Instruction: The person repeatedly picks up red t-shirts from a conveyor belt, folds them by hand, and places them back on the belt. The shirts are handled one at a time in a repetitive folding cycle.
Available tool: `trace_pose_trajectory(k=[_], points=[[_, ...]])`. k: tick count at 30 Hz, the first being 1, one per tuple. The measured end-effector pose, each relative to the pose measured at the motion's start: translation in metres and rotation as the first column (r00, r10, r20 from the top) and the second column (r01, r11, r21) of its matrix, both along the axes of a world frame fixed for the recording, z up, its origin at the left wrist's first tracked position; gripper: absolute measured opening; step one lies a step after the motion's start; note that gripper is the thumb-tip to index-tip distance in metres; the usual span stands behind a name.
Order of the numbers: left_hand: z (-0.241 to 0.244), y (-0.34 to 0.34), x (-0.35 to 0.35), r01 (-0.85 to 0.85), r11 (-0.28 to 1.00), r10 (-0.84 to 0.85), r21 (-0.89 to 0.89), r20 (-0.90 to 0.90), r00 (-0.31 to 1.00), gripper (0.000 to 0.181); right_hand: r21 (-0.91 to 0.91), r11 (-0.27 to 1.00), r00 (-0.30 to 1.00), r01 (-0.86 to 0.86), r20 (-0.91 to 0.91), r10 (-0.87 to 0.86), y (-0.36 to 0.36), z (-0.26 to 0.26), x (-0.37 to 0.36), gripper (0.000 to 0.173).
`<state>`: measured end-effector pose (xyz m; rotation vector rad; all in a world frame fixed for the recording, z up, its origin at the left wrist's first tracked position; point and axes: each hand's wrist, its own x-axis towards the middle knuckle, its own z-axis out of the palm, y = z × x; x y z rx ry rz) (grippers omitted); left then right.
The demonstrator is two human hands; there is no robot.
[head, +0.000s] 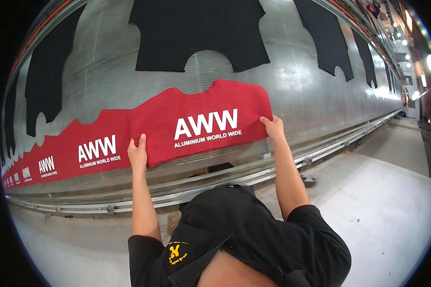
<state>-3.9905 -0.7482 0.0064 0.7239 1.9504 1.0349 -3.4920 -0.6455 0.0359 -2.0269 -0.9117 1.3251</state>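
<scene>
A red fabric panel point(158, 118) with a curved neckline cut-out and white printed lettering lies before me at the near side of a long shiny table point(301, 97). My left hand point(138, 154) pinches its left edge near the lower corner, thumb on top. At the opposite edge, my right hand point(274, 126) grips the fabric between thumb and fingers. The lower edge of the panel looks slightly raised from the surface. Left of it, another red printed panel point(64, 143) lies flat, its right end meeting or overlapped by the held one.
Several similar red panels continue leftward in a row. Black fabric panels point(197, 32) line the far side, including one at right point(323, 36) and one at left point(50, 71). A metal rail point(237, 181) runs along the near edge, above a pale floor point(362, 215).
</scene>
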Motion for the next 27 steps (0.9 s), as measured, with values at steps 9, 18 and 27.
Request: trace_pose_trajectory(k=[9, 18, 27], points=[[0.003, 0.0, 0.005, -0.104, 0.99, 0.08, 0.096, 0.229, 0.97, 0.034, 0.201, 0.98, 1.0, -0.009, -0.026, 0.014, -0.008, 0.004, 0.004, 0.033], [0.001, -0.004, 0.009, -0.009, 0.998, 0.009, 0.066, 0.006, 1.0, 0.036, 0.037, 0.994, 0.988, 0.1, -0.125, -0.095, -0.01, -0.015, 0.006, 0.028], [-0.011, -0.004, 0.014, -0.09, 0.995, 0.096, 0.052, -0.115, 0.989, 0.039, -0.014, 0.992, 0.797, -0.128, 0.593, 0.111, -0.003, -0.015, -0.01, 0.039]])
